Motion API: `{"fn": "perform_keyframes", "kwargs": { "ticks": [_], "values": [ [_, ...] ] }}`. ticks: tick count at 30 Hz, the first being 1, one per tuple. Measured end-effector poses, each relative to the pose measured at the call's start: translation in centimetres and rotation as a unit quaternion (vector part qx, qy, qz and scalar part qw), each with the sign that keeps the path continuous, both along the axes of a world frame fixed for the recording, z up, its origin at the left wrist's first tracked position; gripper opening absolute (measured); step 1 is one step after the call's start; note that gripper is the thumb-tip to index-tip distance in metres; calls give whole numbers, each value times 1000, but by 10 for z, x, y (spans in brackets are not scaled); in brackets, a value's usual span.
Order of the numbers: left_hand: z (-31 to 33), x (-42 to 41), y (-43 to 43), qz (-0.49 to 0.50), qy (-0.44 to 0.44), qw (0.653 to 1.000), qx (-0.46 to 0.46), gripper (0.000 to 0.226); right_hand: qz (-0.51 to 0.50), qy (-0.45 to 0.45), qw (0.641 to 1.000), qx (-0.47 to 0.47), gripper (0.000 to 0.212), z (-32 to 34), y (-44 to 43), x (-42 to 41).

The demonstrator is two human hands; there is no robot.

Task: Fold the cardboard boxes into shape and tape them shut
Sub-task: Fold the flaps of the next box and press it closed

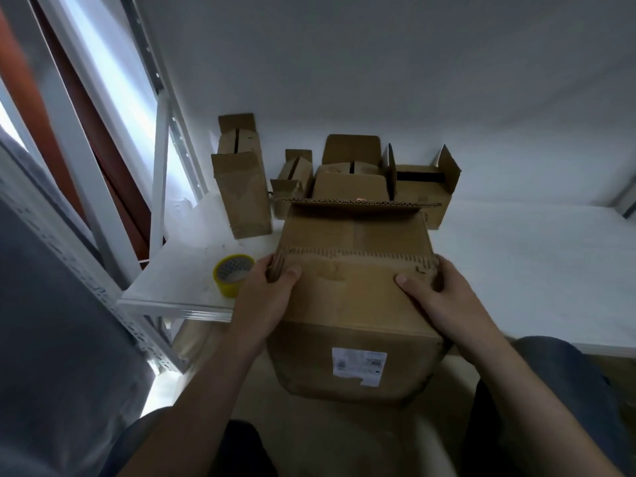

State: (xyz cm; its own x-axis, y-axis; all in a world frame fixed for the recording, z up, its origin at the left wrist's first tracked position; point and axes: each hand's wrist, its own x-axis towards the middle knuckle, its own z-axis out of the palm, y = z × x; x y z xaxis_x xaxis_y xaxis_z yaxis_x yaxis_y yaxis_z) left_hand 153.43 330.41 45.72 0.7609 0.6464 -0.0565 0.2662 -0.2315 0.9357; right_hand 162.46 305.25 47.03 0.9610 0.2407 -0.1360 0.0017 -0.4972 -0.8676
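A large brown cardboard box (pixel 354 304) sits at the near edge of the white table, with a white label on its front face. My left hand (pixel 265 294) grips its left top edge, thumb on the upper flap and fingers wrapped round the side. At the right top edge my right hand (pixel 437 297) holds the box the same way, thumb lying on the flap. The far flap stands slightly raised, its corrugated edge showing. A yellow roll of tape (pixel 233 274) lies on the table just left of my left hand.
Several smaller cardboard boxes (pixel 242 191) with open flaps stand at the back of the white table (pixel 533 270). A white metal shelf frame (pixel 161 173) rises on the left. My knees show below the table edge.
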Motion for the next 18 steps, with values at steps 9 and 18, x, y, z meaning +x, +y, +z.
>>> {"fn": "perform_keyframes", "kwargs": {
  "ticks": [9, 18],
  "values": [
    [34, 30, 7, -9, -74, 996, 49, 58, -22, -120, 990, 65, 87, 42, 11, 35],
    [66, 46, 5, 3, -62, 995, 77, 48, -10, -129, 990, 49, 75, 59, 16, 49]
  ]
}}
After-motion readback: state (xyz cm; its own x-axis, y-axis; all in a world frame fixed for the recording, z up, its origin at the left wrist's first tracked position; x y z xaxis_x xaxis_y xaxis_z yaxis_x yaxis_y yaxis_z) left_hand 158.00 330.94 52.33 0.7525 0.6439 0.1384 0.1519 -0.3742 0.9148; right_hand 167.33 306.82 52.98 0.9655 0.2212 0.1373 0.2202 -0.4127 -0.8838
